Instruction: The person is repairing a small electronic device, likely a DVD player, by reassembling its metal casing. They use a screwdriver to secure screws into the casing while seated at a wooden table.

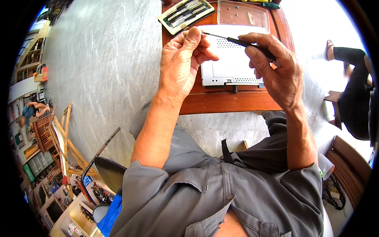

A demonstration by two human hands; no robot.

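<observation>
My right hand (pixel 276 65) is wrapped round the black handle of a thin screwdriver (pixel 252 46), whose shaft points left. At its tip is a tiny shiny piece that looks like a screw (pixel 203 34), pinched between the thumb and forefinger of my left hand (pixel 179 65). The other fingers of that hand are loosely curled. Both hands are raised above a flat silver metal case (pixel 233 65) with rows of vent holes, lying on the red-brown wooden table (pixel 225 103). My right hand hides part of the case's right side.
A screwdriver set box (pixel 185 15) lies open at the table's far left. Beside it, a clear plastic tray (pixel 242 14) holds several small screws. A person in dark clothes (pixel 353 91) sits at the right. Wooden frames (pixel 67 142) and cluttered shelves line the left.
</observation>
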